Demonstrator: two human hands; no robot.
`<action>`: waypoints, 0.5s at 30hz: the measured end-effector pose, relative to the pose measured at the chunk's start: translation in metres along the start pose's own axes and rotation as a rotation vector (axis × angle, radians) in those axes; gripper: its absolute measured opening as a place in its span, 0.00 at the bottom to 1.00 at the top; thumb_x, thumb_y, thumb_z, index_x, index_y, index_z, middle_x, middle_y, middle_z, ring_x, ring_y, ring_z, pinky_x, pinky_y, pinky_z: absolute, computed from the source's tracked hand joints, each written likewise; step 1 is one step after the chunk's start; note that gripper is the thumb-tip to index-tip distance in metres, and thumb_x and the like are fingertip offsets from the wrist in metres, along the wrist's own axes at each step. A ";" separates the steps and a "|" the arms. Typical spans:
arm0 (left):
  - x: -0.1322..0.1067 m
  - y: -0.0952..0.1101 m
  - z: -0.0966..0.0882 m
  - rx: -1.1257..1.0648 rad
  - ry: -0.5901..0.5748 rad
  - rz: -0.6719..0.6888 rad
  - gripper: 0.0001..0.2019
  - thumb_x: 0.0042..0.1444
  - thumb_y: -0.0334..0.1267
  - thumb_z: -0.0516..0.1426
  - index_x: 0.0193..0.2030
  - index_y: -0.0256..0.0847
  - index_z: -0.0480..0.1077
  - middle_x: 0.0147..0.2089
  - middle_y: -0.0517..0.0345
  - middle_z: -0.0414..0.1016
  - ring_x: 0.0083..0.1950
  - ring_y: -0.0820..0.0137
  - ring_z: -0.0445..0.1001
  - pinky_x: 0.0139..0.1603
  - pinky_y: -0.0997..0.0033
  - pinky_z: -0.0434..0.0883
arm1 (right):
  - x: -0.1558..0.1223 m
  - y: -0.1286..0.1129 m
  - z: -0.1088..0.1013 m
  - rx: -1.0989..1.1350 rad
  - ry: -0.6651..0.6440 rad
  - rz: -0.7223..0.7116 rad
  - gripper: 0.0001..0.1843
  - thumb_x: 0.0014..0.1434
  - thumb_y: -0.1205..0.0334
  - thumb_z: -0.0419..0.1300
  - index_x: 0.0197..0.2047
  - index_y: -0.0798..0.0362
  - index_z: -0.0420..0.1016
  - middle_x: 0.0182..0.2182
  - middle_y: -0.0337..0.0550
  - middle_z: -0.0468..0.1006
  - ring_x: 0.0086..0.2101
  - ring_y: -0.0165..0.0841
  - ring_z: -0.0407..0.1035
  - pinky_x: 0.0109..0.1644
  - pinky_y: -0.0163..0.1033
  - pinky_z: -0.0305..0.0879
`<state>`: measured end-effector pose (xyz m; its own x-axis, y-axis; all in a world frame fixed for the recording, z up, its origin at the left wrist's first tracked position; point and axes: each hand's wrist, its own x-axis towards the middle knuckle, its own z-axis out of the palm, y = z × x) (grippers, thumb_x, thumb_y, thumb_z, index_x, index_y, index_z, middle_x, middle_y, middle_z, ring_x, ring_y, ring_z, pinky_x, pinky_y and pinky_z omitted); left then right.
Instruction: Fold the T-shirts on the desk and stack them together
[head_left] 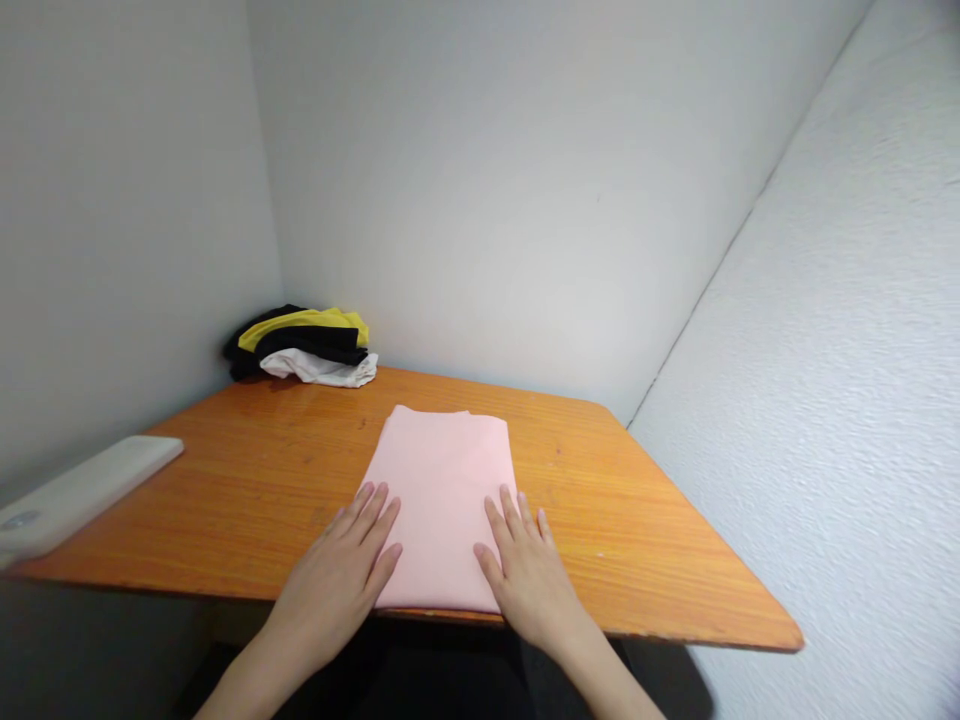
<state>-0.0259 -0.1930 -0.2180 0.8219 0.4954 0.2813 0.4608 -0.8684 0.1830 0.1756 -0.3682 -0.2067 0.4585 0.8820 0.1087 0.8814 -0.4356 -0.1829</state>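
A pink cloth (442, 500), folded into a flat, tall panel, lies on the wooden table with its near end at the front edge. My left hand (341, 565) rests over its left side, fingers spread and partly on the tabletop. On the opposite side, my right hand (527, 570) lies flat with its fingers apart, across the cloth's right edge. Neither hand grips anything. The far end of the cloth shows slightly uneven layers.
On the wooden table (622, 500), a heap of black, yellow and white clothes (307, 340) sits in the back left corner. A long white device (97, 490) lies along the left edge. Walls close in at the left, back and right.
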 end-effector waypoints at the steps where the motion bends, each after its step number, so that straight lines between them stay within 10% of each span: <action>1: 0.000 0.000 0.000 -0.005 0.003 0.007 0.29 0.66 0.51 0.44 0.69 0.38 0.58 0.73 0.51 0.48 0.74 0.58 0.48 0.71 0.51 0.54 | -0.001 0.000 -0.001 0.001 -0.002 -0.009 0.37 0.67 0.41 0.40 0.72 0.52 0.47 0.71 0.44 0.36 0.69 0.49 0.32 0.70 0.60 0.33; 9: 0.001 0.000 0.009 -0.053 0.003 0.071 0.30 0.66 0.49 0.43 0.68 0.32 0.58 0.73 0.46 0.49 0.74 0.55 0.46 0.72 0.48 0.51 | -0.007 0.004 -0.018 0.017 -0.017 -0.036 0.37 0.68 0.42 0.40 0.72 0.54 0.46 0.71 0.47 0.38 0.69 0.48 0.31 0.70 0.61 0.25; 15: 0.027 0.067 0.009 -0.178 -0.136 0.145 0.30 0.66 0.52 0.44 0.69 0.37 0.58 0.74 0.45 0.42 0.74 0.53 0.42 0.71 0.46 0.50 | -0.030 0.073 -0.040 -0.039 -0.055 0.098 0.35 0.68 0.41 0.40 0.72 0.48 0.45 0.71 0.42 0.40 0.69 0.49 0.28 0.68 0.66 0.21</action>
<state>0.0305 -0.2382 -0.2064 0.9178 0.3486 0.1900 0.2788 -0.9067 0.3165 0.2304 -0.4338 -0.1847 0.5364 0.8431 0.0386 0.8371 -0.5257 -0.1516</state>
